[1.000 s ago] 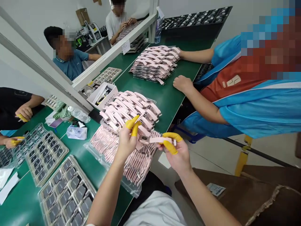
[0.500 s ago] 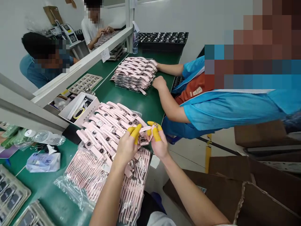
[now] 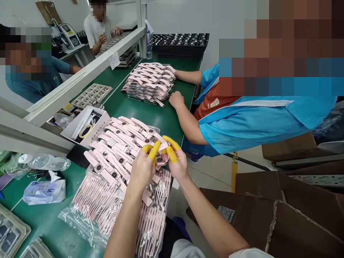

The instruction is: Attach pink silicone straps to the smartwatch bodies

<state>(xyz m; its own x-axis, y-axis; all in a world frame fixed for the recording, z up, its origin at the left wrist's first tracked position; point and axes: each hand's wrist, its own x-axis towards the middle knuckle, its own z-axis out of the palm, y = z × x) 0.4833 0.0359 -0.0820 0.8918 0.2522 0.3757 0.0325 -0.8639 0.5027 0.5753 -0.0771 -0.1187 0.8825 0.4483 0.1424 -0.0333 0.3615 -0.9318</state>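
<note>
My left hand and my right hand meet over the near edge of the green bench, both wearing yellow finger cots. Together they pinch one pink watch with its strap, held just above a pile of pink watches. Under my wrists lie clear bags of loose pink straps. My left fingers grip the watch body; my right thumb and forefinger press on the strap end.
A white box with tape rolls sits left of the pile. A co-worker in blue leans on the bench beside a second stack of pink watches. Trays of watch bodies, a water bottle, and brown cartons surround me.
My view swung to the right. My hands came closer together, the right one moving in from the strap's far end to the watch body, and the strap is now bent between them.
</note>
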